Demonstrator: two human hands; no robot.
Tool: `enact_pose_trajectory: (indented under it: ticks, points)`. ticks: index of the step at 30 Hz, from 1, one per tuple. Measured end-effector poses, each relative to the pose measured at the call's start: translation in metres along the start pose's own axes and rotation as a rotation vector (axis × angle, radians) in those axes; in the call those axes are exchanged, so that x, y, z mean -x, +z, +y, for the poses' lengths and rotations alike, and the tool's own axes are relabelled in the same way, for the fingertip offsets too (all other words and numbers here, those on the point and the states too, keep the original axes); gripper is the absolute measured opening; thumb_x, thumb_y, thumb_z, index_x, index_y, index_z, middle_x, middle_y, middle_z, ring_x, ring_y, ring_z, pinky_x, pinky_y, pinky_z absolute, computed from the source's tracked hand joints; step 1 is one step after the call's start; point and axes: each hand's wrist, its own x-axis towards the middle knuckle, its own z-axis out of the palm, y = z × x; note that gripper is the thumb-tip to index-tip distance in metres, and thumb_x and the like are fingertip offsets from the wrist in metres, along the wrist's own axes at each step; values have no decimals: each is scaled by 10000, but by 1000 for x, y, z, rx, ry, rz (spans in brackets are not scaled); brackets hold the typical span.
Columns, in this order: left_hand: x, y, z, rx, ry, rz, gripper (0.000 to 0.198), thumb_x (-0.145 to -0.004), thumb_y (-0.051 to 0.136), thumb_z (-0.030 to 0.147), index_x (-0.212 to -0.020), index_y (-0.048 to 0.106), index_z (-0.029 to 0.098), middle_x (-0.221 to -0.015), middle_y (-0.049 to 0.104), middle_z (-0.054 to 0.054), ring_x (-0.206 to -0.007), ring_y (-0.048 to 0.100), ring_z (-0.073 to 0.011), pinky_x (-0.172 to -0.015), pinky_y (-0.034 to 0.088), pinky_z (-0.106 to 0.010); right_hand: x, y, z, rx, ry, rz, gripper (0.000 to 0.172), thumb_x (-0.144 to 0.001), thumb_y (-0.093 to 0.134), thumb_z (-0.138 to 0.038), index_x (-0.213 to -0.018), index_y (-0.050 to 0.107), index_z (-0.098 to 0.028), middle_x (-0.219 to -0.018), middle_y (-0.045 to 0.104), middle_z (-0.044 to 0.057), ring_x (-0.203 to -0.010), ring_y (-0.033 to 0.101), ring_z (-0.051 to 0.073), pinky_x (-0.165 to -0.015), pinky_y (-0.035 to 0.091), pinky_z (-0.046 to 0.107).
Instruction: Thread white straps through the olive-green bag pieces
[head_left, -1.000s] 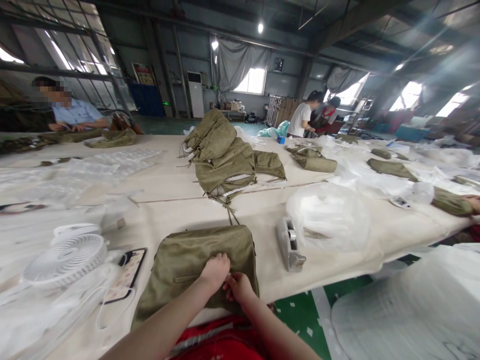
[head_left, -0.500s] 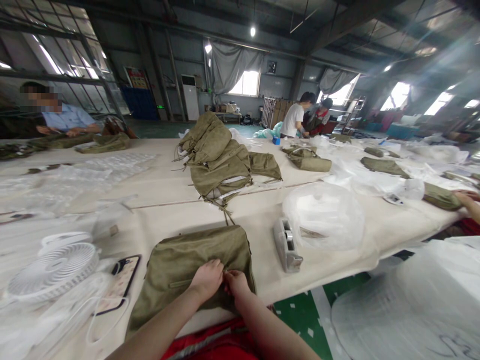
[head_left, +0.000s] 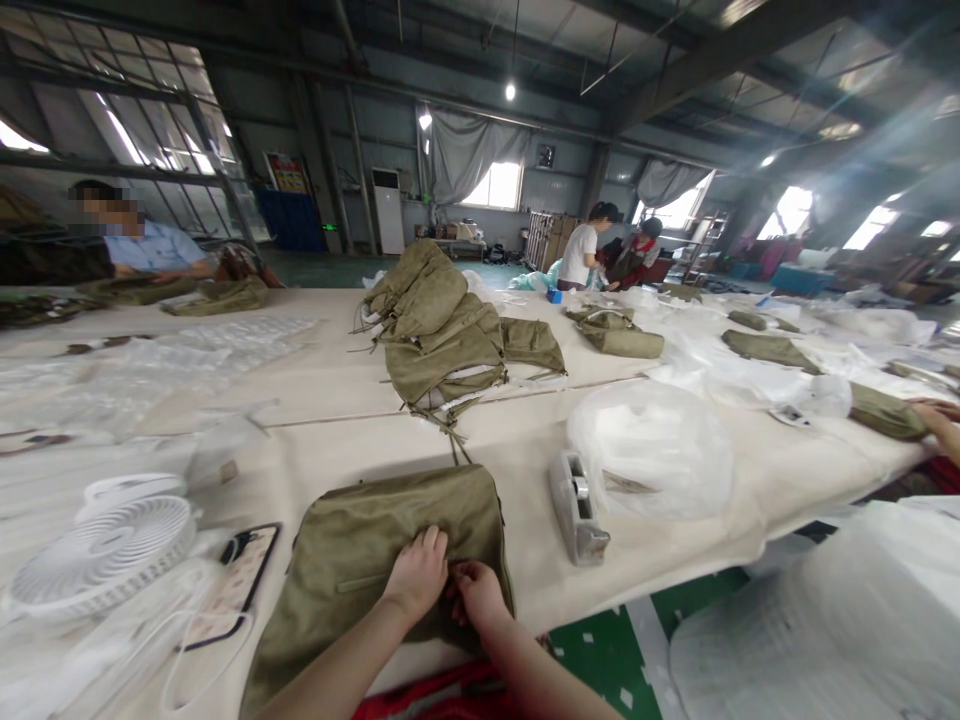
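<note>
Long cream worktable [head_left: 525,430] in a factory hall: at its near edge an olive bag [head_left: 360,550] lies flat, within easy reach. On its near right part the left hand [head_left: 416,580] presses down, fingers together, likely steadying the cloth. The right hand [head_left: 476,595], touching the left, pinches a fold. A tape dispenser [head_left: 576,495] stands just right.

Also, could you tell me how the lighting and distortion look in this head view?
Head view: wide-angle bend curves the table edge and roof beams; the windows and lamp blow out, with hazy streaks top right; the bag under the left hand and right hand is sharp; the plastic lower right looks smeared.
</note>
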Motion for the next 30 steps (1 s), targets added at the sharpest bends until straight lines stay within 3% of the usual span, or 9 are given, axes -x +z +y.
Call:
enact_pose_trajectory:
  ticks: [5,8,10,12,14,16,21,30]
  points:
    - [-8,2,6,36,-11,100,479,-712,442,115,-1182,532,132,-1247,536,-151,-1152,498,-263,-1015,356,-401,-3,1,3,32,12,-22,163,-767,568,-355,-777,536,-195,-551,577,-27,-306,437,94,-321,273,211]
    - [-1,-2,-7,88,77,110,540,-716,500,207,-1253,496,151,-1362,469,-136,-1251,426,-274,-1078,292,-416,3,-3,1,134,-38,5,149,-786,534,-353,-761,528,-206,-596,585,-4,-353,473,116,-356,329,236]
    - [13,1,-27,90,113,190,679,-707,569,322,-1344,403,152,-1452,368,-136,-1336,319,-290,-1118,227,-445,10,-6,-1,317,-222,112,88,-774,542,-298,-760,537,-212,-669,599,27,-503,567,162,-477,440,279]
    - [32,9,-50,65,65,315,842,-673,624,422,-1401,308,137,-1493,291,-156,-1377,239,-314,-1134,171,-485,18,-8,-4,535,-507,238,80,-741,574,-236,-816,564,-211,-816,615,68,-769,620,222,-706,499,346]
    - [52,19,-70,39,-19,402,897,-674,629,486,-1419,270,137,-1499,275,-169,-1381,234,-325,-1131,163,-503,23,-6,-8,703,-745,313,235,-709,616,-224,-940,577,-204,-1031,590,111,-1028,557,272,-914,441,412]
    - [68,28,-83,24,-64,426,868,-708,604,512,-1424,268,154,-1498,286,-160,-1376,255,-318,-1127,184,-493,23,-1,-12,815,-847,348,388,-689,650,-252,-1059,554,-189,-1201,517,143,-1172,461,304,-1014,364,462]
    - [76,36,-86,17,-73,425,800,-757,569,500,-1430,281,177,-1498,299,-137,-1371,276,-300,-1129,196,-467,12,15,-18,938,-854,391,411,-684,621,-221,-1083,531,-172,-1283,450,163,-1230,387,319,-1041,306,499]
    - [75,37,-87,38,-78,403,782,-778,558,480,-1436,273,168,-1508,277,-141,-1387,245,-290,-1136,183,-467,8,16,-15,984,-877,383,405,-685,607,-250,-1071,520,-158,-1292,426,174,-1226,372,324,-1042,279,497]
